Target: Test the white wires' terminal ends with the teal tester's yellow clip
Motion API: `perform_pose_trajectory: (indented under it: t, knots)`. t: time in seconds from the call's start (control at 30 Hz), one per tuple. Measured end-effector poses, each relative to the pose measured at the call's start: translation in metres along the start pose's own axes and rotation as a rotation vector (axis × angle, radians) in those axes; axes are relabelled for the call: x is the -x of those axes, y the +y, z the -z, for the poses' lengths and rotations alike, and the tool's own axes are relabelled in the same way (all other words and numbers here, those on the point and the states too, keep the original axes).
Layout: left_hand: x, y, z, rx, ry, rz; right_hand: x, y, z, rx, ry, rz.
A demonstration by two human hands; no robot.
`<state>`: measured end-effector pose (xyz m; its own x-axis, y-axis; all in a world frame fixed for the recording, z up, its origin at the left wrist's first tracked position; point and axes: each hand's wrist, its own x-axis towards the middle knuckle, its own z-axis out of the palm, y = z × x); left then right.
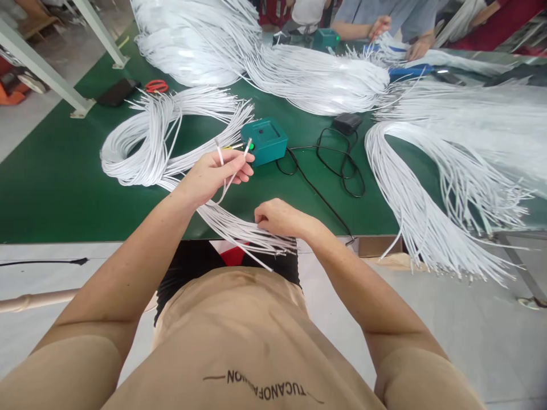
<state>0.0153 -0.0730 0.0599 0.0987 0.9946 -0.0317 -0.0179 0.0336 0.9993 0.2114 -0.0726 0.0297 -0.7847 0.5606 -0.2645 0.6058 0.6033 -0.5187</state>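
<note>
Pinched between the fingers and thumb of my left hand (231, 166) is a thin white cable (247, 149), its stripped-looking end pointing up; a second end stands up beside it and a loop hangs below. Just behind the fingertips sits a teal box (267, 139) with a lit green spot on its near left side. My right hand (284, 218) is closed, fingers curled, at the table's front edge. It rests by the loose ends of a white cable bundle (226, 221); its fingertips are partly hidden, so what they hold cannot be made out.
A coiled white cable bundle (132, 154) lies left, with red-handled scissors (156, 86) and a dark case (118, 92) behind. A black cord (318, 193) and adapter (347, 122) lie right. More cable bundles (397, 176) overhang the right front edge. Across the table, a co-worker's hands (421, 45) handle cables.
</note>
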Motion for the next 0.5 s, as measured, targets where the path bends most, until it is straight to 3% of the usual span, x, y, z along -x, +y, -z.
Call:
perform_pose_trajectory:
  t: [0.13,0.2,0.37,0.5]
  knots:
    - [-0.009,0.006,-0.003,0.056,-0.009,-0.015,-0.003,-0.005,0.014,-0.157,-0.162,0.011]
    - [-0.014,0.000,0.004,0.079,0.047,0.041,-0.013,-0.002,0.028,-0.264,-0.156,-0.014]
    - [-0.022,-0.020,0.029,0.076,0.079,0.122,-0.061,0.009,0.067,-0.621,0.313,-0.116]
    - [-0.028,-0.023,0.039,0.022,0.035,0.077,-0.104,0.006,0.078,-0.792,0.362,-0.041]
